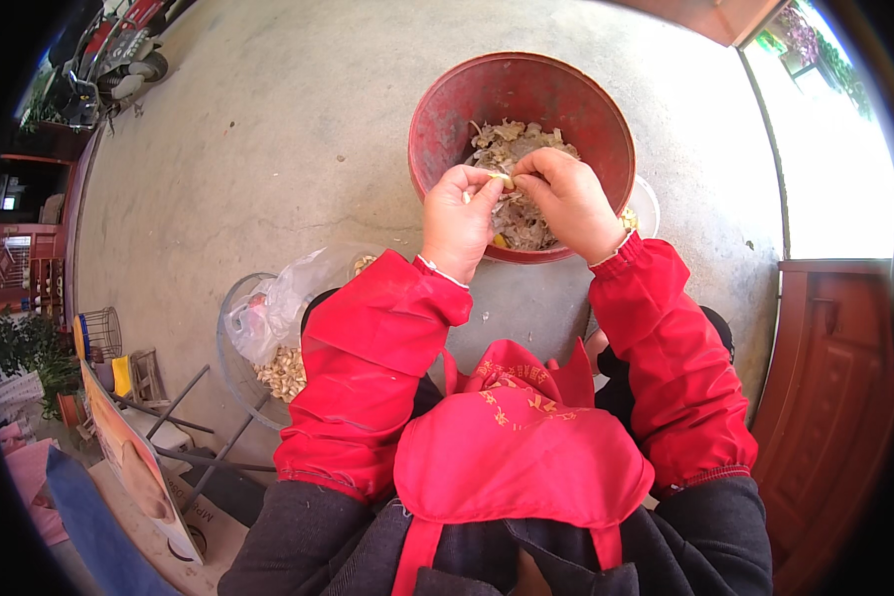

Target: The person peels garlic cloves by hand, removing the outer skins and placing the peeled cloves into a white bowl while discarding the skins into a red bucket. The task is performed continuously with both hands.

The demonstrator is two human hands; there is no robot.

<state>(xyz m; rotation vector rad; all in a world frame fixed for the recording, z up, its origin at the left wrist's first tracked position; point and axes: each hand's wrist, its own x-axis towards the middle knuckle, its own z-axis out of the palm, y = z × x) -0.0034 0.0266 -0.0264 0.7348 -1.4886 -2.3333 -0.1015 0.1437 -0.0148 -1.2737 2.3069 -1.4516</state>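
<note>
Above a red plastic bucket (447, 119), my left hand (458, 220) pinches a pale garlic clove (503, 179) between thumb and forefinger. Another pale piece shows in the curl of its fingers, partly hidden. My right hand (572, 205) grips the clove's other end with thumb and fingertip. Papery garlic skins (525, 141) fill the bottom of the bucket below both hands. Beyond the right wrist, a white container (647, 205) holds yellowish cloves (629, 219), half hidden behind the bucket.
At left, a clear basin (227, 339) holds unpeeled cloves (281, 372) and a plastic bag (272, 316). Dark metal legs (194, 462) and a cardboard piece (138, 462) lie nearby. A wooden door (827, 387) stands right; a motorbike (123, 71) is far left on concrete floor (268, 134).
</note>
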